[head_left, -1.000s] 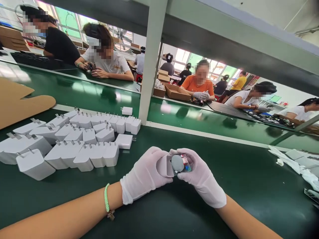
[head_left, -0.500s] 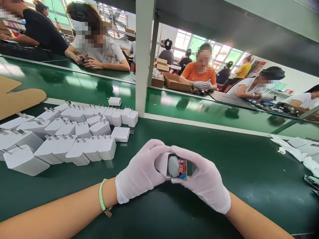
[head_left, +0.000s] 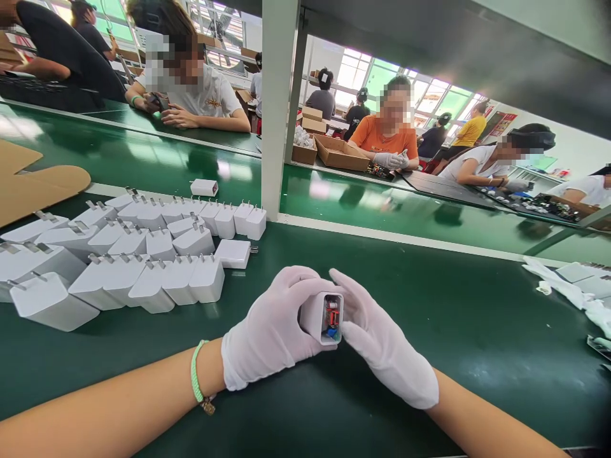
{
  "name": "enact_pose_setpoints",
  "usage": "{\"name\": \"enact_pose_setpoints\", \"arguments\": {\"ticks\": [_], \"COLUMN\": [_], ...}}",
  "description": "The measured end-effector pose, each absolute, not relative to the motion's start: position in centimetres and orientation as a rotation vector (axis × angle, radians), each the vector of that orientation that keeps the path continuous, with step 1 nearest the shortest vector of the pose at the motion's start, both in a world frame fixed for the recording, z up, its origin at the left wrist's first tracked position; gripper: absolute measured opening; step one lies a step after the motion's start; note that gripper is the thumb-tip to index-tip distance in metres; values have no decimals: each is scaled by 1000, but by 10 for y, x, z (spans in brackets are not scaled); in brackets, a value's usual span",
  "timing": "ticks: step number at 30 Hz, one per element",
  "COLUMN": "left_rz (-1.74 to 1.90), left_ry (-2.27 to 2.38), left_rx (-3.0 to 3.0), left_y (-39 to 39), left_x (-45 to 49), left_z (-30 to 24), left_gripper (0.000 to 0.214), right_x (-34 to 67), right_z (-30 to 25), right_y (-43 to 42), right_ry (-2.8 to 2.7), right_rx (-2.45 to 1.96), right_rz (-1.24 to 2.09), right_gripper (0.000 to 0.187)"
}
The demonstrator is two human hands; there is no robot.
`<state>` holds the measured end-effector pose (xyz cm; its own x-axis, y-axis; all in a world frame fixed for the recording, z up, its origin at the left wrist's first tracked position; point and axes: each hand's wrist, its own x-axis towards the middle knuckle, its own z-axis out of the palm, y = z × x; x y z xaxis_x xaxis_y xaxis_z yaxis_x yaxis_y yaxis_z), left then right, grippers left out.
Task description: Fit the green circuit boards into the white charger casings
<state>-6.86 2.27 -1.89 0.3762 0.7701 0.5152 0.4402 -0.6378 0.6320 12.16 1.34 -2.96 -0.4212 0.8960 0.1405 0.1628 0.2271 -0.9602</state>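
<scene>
Left hand (head_left: 270, 331) clenched on white charger shell (head_left: 310, 315), long axis toward camera, open end showing circuit board (head_left: 331, 316); right hand (head_left: 384, 357) open, just beside shell.

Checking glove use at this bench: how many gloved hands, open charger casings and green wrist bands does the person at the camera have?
Gloved hands: 2 (left hand, right hand)
Open charger casing: 1
Green wrist band: 1
Total: 4
</scene>
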Motion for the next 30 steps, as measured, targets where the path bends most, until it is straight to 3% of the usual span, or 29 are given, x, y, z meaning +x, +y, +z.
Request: {"name": "enact_pose_setpoints", "arguments": {"ticks": [5, 13, 19, 25, 30], "left_rz": [1134, 1238, 1285, 1170, 1261], "left_ry": [1067, 912, 800, 1065, 770], "left_rx": [2259, 2390, 2485, 2459, 2607], "left_y": [21, 17, 11, 22, 27], "left_x": [-68, -64, -63, -76, -82], "left_z": [-19, -11, -4, -22, -23], "left_gripper": [51, 41, 32, 64, 41], "right_x": [113, 111, 108, 109, 124], "right_z": [-18, -15, -7, -6, -11], "right_y": [16, 8, 10, 21, 40], "right_ry": [-1717, -1337, -1465, -1383, -1134], "right_rx": [-877, -721, -657, -669, -685], "right_rz": [1503, 1936, 1850, 1966, 1867], "right_gripper": [47, 27, 39, 47, 65]}}
